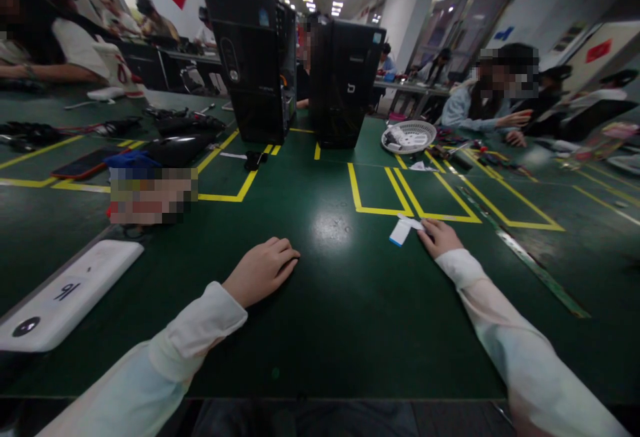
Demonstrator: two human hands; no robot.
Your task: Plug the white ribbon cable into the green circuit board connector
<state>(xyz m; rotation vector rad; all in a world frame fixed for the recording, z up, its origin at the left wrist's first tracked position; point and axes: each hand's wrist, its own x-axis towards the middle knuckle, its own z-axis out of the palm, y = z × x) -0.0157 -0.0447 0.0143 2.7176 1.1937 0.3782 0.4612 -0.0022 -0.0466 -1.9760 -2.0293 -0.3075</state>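
Observation:
My left hand (263,270) rests on the green table with its fingers curled and pressed together; nothing shows in them. Further right, my right hand (440,238) pinches one end of a white flat ribbon cable (401,230). That cable is folded, its far end has a blue strip, and it lies at the front edge of a yellow-taped rectangle (385,211). The fingertips of the right hand are partly hidden by the angle.
Two black computer towers (250,70) (345,83) stand at the back. A white basket (409,137) holds small white parts. A white device (75,293) marked 16 lies left, near a phone (87,162) and dark cables. A green strip (530,263) lies right. Other people sit around.

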